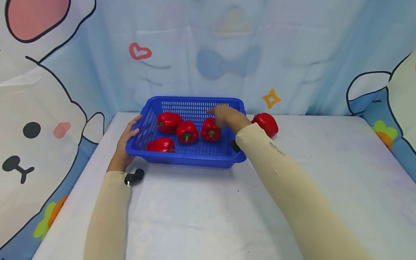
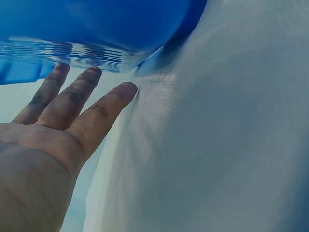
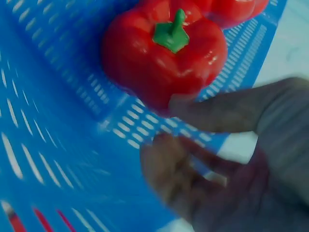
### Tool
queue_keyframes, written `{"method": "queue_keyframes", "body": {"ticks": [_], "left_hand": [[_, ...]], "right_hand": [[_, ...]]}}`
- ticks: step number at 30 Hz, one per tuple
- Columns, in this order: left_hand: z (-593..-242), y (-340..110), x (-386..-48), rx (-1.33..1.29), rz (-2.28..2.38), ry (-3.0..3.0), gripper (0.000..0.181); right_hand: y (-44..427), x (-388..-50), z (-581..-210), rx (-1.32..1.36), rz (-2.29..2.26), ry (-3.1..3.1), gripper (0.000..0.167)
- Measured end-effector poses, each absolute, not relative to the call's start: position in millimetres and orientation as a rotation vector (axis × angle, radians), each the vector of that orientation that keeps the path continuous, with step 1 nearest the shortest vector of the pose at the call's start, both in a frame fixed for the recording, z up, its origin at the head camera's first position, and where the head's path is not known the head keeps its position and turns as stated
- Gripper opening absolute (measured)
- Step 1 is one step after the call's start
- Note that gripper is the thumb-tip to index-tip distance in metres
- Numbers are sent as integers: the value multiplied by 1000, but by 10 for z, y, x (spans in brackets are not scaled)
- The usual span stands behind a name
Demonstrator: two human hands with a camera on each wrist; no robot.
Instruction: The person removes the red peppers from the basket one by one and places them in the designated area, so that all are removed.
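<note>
A blue plastic basket [image 1: 192, 158] with slotted walls sits at the back of the table, several red bell peppers with green stems inside it. My left hand [image 1: 123, 148] is at the basket's left end; in the left wrist view its fingers [image 2: 99, 111] extend toward the blue wall. Over the basket's right part, my right hand [image 1: 227, 116] is beside the rightmost pepper [image 1: 210, 133] in there. The right wrist view has the thumb tip overlapping that pepper's [image 3: 140, 58] lower edge, the blurred fingers apart from it. Whether the thumb touches it, I cannot tell.
Another red bell pepper [image 1: 268, 125] lies on the white tabletop [image 1: 326, 170] just outside the basket's right end, partly behind my right forearm. A cartoon-printed curtain [image 1: 293, 59] hangs close behind the basket and along both sides of the table.
</note>
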State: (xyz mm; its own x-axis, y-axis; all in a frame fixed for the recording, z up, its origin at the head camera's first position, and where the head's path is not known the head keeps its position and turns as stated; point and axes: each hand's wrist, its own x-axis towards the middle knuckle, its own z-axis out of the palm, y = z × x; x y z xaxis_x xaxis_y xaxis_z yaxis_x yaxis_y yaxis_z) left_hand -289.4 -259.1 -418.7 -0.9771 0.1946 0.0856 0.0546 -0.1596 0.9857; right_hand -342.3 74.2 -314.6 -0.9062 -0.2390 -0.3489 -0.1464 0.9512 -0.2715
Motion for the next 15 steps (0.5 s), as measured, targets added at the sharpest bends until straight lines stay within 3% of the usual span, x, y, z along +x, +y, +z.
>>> {"method": "queue_keyframes", "body": {"ticks": [6,15], "left_hand": [[-4186,-2586,-2882,300,2316,1966,52],[-4194,-2594,-2901,307,2328,1949,52]], "right_hand": [[746,-3500,-3231,-373,-390,2583,85],[769,-3521,-3307,-341,-478,2627,80]]}}
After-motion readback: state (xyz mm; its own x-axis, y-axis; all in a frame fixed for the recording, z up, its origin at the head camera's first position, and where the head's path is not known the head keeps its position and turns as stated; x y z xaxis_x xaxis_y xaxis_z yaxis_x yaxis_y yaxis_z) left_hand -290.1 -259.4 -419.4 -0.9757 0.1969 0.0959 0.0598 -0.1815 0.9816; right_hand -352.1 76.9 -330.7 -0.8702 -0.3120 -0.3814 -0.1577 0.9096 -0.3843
